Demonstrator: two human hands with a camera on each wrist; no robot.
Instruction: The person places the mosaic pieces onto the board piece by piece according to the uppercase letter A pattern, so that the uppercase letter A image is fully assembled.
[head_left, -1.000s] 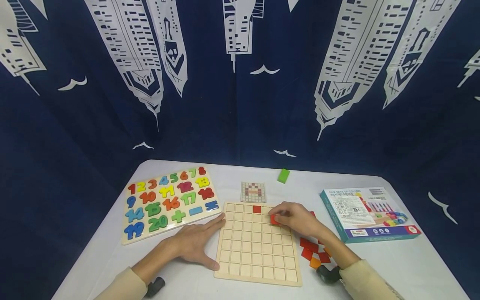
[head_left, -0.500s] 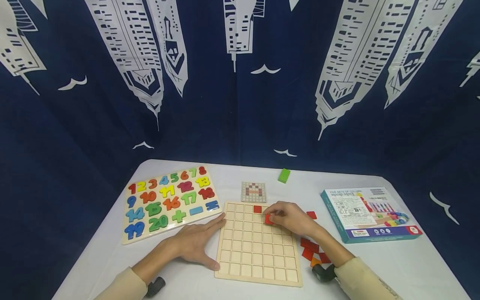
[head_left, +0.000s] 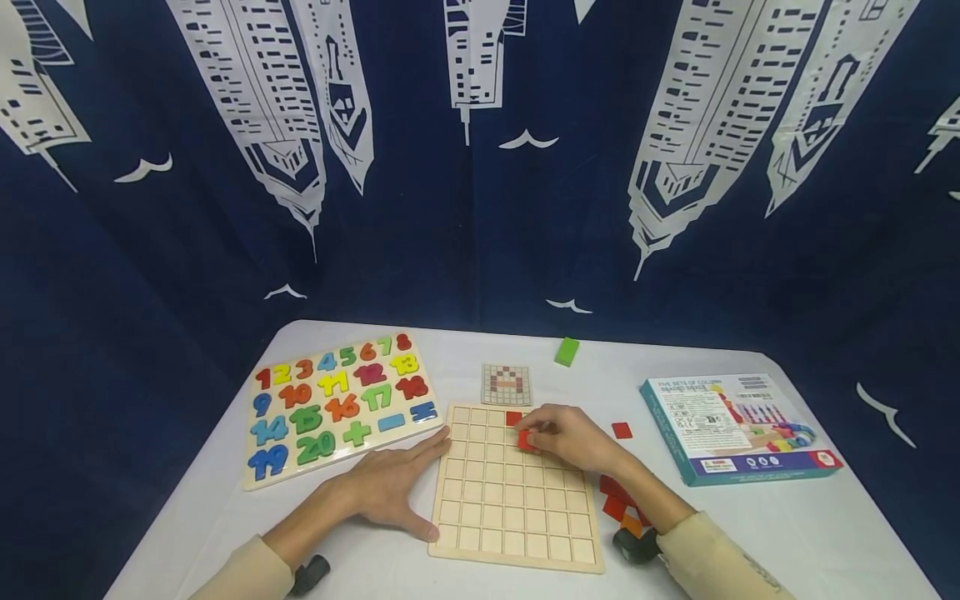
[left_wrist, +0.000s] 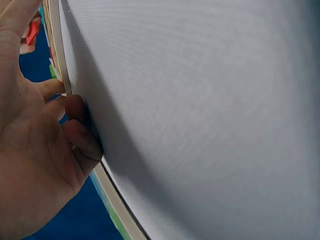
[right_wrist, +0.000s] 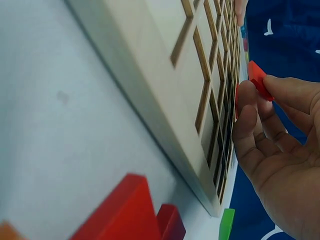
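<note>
My right hand (head_left: 573,435) pinches a red square tile (head_left: 527,440) between thumb and fingers, held over the upper part of the wooden grid board (head_left: 514,564). The right wrist view shows the pinched tile (right_wrist: 259,80) tilted above the board's raised grid lines. Another red tile (head_left: 513,418) lies in a cell of the board's far row. My left hand (head_left: 390,487) spreads along the board's left side, thumb at the near corner and a fingertip farther up the edge. Just beyond the board lies a small pattern card (head_left: 506,385) with a coloured grid.
A number puzzle board (head_left: 337,400) lies at the left, close to the left hand. Right of the grid board are several loose red tiles (head_left: 612,507), an orange one (head_left: 631,525) and a separate red square (head_left: 622,430). A green block (head_left: 567,352) and a boxed toy (head_left: 738,429) lie farther back.
My right hand has moved left over the board with the pinched red tile, nearing the tile in the far row. The left hand stays at the board's edge.
</note>
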